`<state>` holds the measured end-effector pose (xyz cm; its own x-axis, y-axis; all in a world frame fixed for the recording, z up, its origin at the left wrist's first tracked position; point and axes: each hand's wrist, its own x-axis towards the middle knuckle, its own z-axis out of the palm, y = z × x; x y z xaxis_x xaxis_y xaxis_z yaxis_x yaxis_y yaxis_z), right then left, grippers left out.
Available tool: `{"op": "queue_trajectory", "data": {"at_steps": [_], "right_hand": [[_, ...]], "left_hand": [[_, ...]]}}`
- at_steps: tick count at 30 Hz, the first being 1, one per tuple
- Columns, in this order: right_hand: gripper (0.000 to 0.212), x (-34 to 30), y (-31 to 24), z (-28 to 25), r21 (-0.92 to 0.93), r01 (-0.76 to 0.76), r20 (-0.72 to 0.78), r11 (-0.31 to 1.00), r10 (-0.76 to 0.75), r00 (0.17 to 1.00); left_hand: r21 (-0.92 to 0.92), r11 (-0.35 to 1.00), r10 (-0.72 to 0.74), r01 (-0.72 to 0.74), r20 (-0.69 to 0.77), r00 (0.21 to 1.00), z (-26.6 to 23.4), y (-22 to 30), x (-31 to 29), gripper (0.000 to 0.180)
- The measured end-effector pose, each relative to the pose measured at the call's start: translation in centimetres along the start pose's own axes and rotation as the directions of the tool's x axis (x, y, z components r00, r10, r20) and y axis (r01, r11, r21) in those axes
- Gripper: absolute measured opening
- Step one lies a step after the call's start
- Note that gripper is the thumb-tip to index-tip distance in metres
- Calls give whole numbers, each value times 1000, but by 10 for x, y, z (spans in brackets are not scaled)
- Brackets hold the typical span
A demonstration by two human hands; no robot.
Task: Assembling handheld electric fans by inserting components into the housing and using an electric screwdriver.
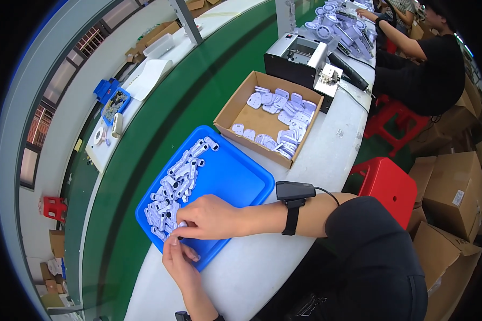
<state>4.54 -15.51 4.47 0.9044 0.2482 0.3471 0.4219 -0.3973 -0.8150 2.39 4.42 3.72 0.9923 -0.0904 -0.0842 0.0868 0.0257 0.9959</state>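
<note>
- Parts pile [168, 187]: slim white plastic pieces with black round ends, heaped along the left side of a blue tray [240, 174].
- Right hand [206, 216]: over the tray's near part, palm down, fingers curled at the pile's near right edge; fingertips hidden, so cannot tell whether they grasp a piece.
- Left hand [181, 262]: at the tray's near edge, fingers bent, fingertips meeting the right thumb; cannot tell whether a piece is pinched between.
- Obstruction: right hand and forearm cross the tray, covering part of the heap's near end.
- Right wrist: strapped black device [294, 190], cable attached.
- Beyond tray: cardboard box [251, 145] holding flat white rounded plates [294, 109]; behind it, a black-and-silver bench machine [294, 61].
- Far end of white bench [334, 142]: piled white housings [332, 27], seated co-worker [428, 69] alongside.
- Right of bench: red stool [393, 187], cardboard cartons [452, 187].
</note>
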Motion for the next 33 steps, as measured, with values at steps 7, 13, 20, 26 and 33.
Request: {"op": "queue_trajectory", "data": {"at_steps": [7, 13, 20, 26, 33], "right_hand": [[29, -3, 1, 11, 68, 60, -82, 996, -54, 995], [28, -4, 1, 12, 89, 107, -84, 990, -99, 992], [25, -2, 3, 14, 241, 123, -80, 963, -107, 991], [29, 0, 1, 8, 252, 62, -74, 966, -44, 996], [38, 0, 3, 4, 258, -73, -56, 963, 90, 994]], "left_hand": [[44, 999, 5, -4, -19, 1000, 0, -3, 0, 21], [15, 1000, 17, -17, -41, 999, 4, -2, -3, 20], [14, 1000, 20, -20, -21, 1000, -4, -7, 0, 16], [24, 1000, 10, -9, -15, 1000, -5, -7, 0, 17], [28, 999, 22, -22, -7, 1000, -1, -3, -1, 19]]}}
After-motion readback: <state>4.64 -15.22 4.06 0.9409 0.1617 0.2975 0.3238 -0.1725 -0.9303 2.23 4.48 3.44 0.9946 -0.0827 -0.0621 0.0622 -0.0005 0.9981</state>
